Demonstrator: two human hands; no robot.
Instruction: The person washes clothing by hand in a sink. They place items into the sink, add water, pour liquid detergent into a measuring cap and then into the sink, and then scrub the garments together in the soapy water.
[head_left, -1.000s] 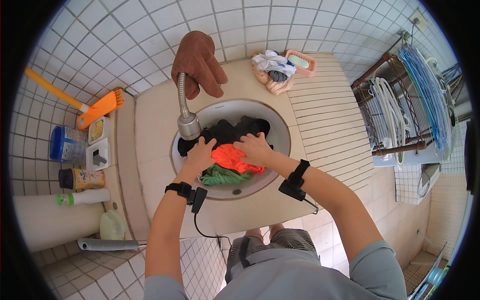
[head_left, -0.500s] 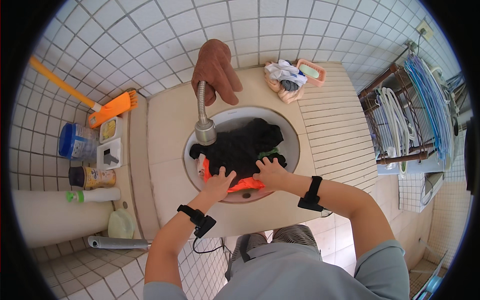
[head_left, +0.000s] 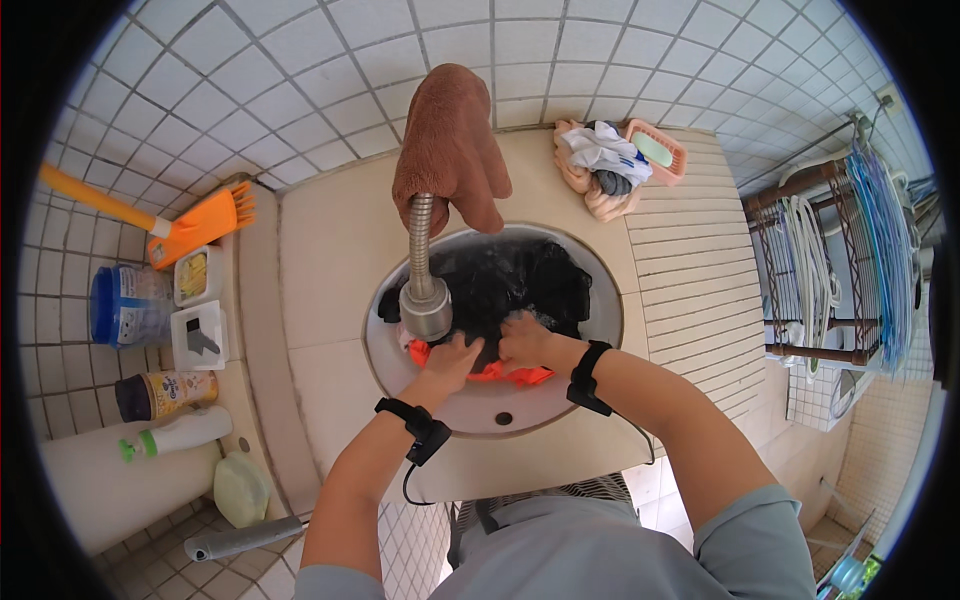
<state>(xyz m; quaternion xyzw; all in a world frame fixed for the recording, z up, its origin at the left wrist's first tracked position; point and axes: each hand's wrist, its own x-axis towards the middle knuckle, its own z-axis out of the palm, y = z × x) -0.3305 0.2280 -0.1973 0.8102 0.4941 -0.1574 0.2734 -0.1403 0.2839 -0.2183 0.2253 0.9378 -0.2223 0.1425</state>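
Touching the black garment (head_left: 500, 275) in the basin (head_left: 450, 410), the left hand (head_left: 453, 364) and right hand (head_left: 527, 343) showed no clear grip; whether clamped or loose, I could not tell. Work seemed partway: the garment looked wet, but neither it nor the orange cloth (head_left: 520, 376) was out.

At centre, black clothing (head_left: 500, 280) covers much of the orange cloth (head_left: 520, 376); the fingertips of the left hand (head_left: 450, 365) and right hand (head_left: 528, 342) are indistinct. Brown towel (head_left: 450, 140) hides the faucet neck's (head_left: 421, 240) upper end. At upper left, the rim crops a yellow handle (head_left: 95, 197).
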